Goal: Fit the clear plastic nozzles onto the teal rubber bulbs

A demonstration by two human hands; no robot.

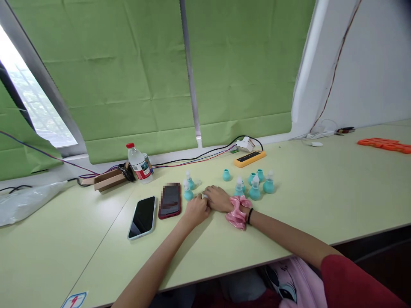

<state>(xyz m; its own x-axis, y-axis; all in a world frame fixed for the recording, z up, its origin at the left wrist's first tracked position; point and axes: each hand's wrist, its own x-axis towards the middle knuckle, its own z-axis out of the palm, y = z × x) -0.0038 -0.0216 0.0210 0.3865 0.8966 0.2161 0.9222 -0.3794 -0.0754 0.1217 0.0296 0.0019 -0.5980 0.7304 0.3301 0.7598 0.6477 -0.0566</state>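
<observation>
My left hand (196,208) and my right hand (219,199) meet low over the table, fingers closed. A small whitish piece (204,196) shows between their fingertips; most of it is hidden. Just left of them stand two small turquoise round bottles, a nearer bottle (188,195) and a farther bottle (190,184), with clear pointed tops. A small clear piece (198,182) lies beside them. Beyond my right wrist, which wears a pink scrunchie (238,213) and a black band, are several more turquoise bottles (254,193), some topped and some without tops. One topless bottle (226,175) stands apart.
Left of my hands lie a red-cased phone (170,200) and a light-cased phone (142,217). Behind them are a red-capped water bottle (139,164) and an open cardboard box (111,180). Cables run along the wall to a yellow power strip (249,158). Orange trays (384,144) lie far right.
</observation>
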